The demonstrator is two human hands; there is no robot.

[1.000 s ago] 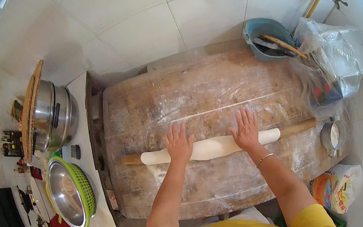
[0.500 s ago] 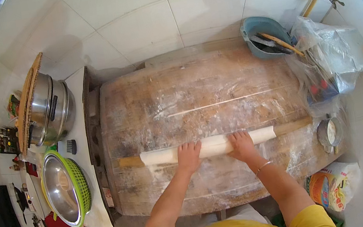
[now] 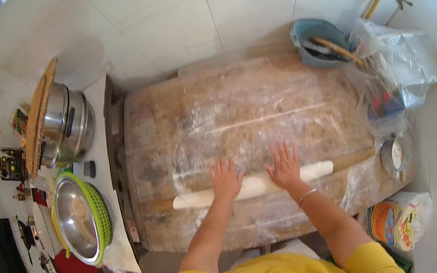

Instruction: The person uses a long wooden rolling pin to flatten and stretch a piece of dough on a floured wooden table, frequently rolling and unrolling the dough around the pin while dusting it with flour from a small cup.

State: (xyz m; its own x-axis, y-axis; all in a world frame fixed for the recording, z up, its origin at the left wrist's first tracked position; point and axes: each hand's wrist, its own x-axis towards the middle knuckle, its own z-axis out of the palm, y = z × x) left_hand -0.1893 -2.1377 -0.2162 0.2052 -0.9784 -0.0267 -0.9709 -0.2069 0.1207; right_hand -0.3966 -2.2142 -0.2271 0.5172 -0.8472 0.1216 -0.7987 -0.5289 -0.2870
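Note:
A sheet of pale dough (image 3: 255, 185) is wrapped around a long wooden rolling pin (image 3: 356, 158), whose bare ends stick out on both sides. It lies across the near half of a floured wooden board (image 3: 257, 93). My left hand (image 3: 226, 177) rests over the roll left of its middle, fingers stretched out past its far edge. Right of the middle, my right hand (image 3: 283, 164) lies over it in the same way, fingers spread and thumb apart. Both palms appear to touch the dough; neither hand grips the pin.
At the left stand a steel pot (image 3: 76, 122), a steel bowl in a green colander (image 3: 106, 214) and a dark brush (image 3: 89, 169). A blue-grey basin (image 3: 307, 31), a plastic-covered box (image 3: 417, 56) and a small metal sieve or pan (image 3: 388, 158) line the right side. Below sits a printed sack (image 3: 400, 222).
My hands have slid forward over the roll, and the fingers have gone from curled over it to stretched out flat. The roll sits slightly nearer to me, and the view has shifted a little.

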